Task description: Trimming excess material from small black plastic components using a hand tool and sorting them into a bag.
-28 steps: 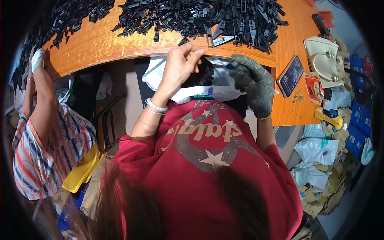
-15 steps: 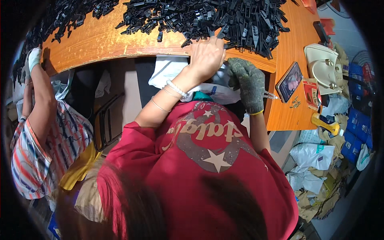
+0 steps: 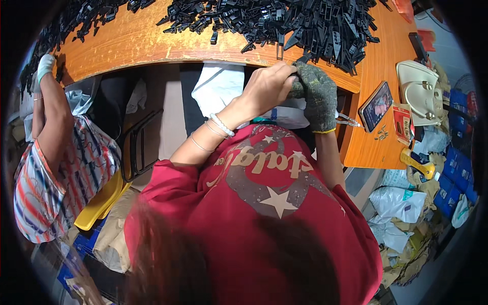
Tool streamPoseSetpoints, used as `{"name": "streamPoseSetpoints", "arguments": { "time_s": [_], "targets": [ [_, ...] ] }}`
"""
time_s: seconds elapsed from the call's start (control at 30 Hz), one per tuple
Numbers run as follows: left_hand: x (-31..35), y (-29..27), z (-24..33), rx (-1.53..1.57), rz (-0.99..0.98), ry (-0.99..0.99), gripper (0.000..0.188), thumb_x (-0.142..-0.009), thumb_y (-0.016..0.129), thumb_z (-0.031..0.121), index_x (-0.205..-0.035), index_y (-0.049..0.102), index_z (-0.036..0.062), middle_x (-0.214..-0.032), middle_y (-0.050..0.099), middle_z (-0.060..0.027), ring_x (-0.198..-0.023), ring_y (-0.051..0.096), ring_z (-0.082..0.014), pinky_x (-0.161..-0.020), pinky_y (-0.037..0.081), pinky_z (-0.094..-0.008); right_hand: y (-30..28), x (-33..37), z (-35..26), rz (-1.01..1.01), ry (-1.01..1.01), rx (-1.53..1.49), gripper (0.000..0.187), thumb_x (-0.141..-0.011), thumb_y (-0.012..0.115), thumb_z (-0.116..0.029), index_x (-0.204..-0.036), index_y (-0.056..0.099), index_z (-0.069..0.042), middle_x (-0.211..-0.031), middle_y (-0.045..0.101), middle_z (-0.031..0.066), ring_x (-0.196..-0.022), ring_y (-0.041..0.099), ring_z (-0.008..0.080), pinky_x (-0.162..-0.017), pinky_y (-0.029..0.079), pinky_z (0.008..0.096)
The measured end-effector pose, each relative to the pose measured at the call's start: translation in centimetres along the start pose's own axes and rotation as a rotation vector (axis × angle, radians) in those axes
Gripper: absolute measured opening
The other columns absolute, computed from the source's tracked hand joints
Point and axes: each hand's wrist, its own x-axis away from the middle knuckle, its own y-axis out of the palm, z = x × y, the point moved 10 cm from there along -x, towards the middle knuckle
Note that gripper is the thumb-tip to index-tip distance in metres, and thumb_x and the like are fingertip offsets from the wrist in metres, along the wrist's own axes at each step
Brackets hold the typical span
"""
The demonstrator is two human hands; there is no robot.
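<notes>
Two hands: the bare left hand (image 3: 269, 87) and gloved right hand (image 3: 316, 96) meet at the front of the table (image 3: 127, 51).
Left fingers: bent together against the glove; whether they pinch anything cannot be made out.
Right fingers: curled inward; their grip is masked by the other hand and the thick knit.
Black piece: one small black piece (image 3: 303, 57) juts just beyond the gloved fingertips, near the pile of black parts (image 3: 269, 25).
Slip risk: if the piece is held only by its end, the bulky glove could let it drop toward the white bag (image 3: 218, 91) below.
Pile risk: loose parts lie near the table's front edge, so a brushing knuckle might knock some off.
Hidden: the meeting fingertips, and whatever the white bag contains.
Cut off: the pile's far side, at the upper border.
Hard to make out: the slim pale item (image 3: 348, 121) beside the glove's cuff.
</notes>
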Motion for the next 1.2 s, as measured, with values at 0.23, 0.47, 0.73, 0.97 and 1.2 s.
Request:
{"name": "streamPoseSetpoints", "arguments": {
  "time_s": [0.23, 0.47, 0.73, 0.97, 1.2],
  "targets": [
    [-0.5, -0.3, 0.8, 0.126, 0.053, 0.037, 0.013, -0.084, 0.057, 0.000, -0.096, 0.059, -0.0036, -0.082, 0.060, -0.0177, -0.074, 0.062, -0.0334, -0.066, 0.050, -0.0355, -0.8, 0.1, -0.5, 0.088, -0.016, 0.056, 0.037, -0.078, 0.063, -0.014, -0.113, 0.060, -0.004, -0.109, 0.063, 0.0169, -0.102, 0.059, 0.0353, -0.086, 0.047, 0.0406],
    [-0.1, -6.2, -1.5, -0.245, 0.332, -0.093, 0.013, -0.079, 0.064, 0.006, -0.088, 0.056, 0.0021, -0.083, 0.053, -0.0151, -0.065, 0.057, -0.0322, -0.055, 0.048, -0.0391, -1.0, 0.0, -2.0, 0.143, -0.102, -0.016, 0.028, -0.070, 0.069, -0.011, -0.098, 0.067, -0.006, -0.093, 0.066, 0.0117, -0.079, 0.065, 0.0293, -0.068, 0.052, 0.0383],
    [-0.3, -8.2, -5.4, -0.428, 0.196, -0.371, 0.015, -0.078, 0.065, 0.012, -0.078, 0.060, -0.0015, -0.085, 0.056, -0.0169, -0.074, 0.060, -0.0373, -0.064, 0.047, -0.0453, -0.5, 0.7, -1.4, 0.027, -0.041, 0.012, 0.031, -0.078, 0.060, -0.003, -0.108, 0.065, -0.005, -0.098, 0.066, 0.0177, -0.087, 0.066, 0.0319, -0.072, 0.052, 0.0381],
    [-0.8, -6.4, -4.0, -0.288, 0.085, -0.224, 0.011, -0.080, 0.060, 0.005, -0.084, 0.055, -0.0033, -0.084, 0.056, -0.0193, -0.078, 0.059, -0.0396, -0.069, 0.047, -0.0451, 1.2, 2.6, 2.9, 0.024, 0.790, -0.778, 0.030, -0.086, 0.063, -0.017, -0.109, 0.065, 0.002, -0.093, 0.067, 0.0064, -0.065, 0.062, 0.0081, -0.056, 0.048, 0.0234],
    [-0.9, -5.2, -3.8, -0.341, 0.028, -0.164, 0.014, -0.079, 0.063, 0.004, -0.090, 0.058, -0.0026, -0.088, 0.058, -0.0164, -0.081, 0.060, -0.0340, -0.071, 0.048, -0.0390, 1.0, 1.6, 3.0, -0.011, 0.677, -0.554, 0.029, -0.086, 0.063, -0.018, -0.108, 0.066, 0.001, -0.091, 0.068, 0.0073, -0.063, 0.061, 0.0093, -0.054, 0.047, 0.0230]
  ]
}}
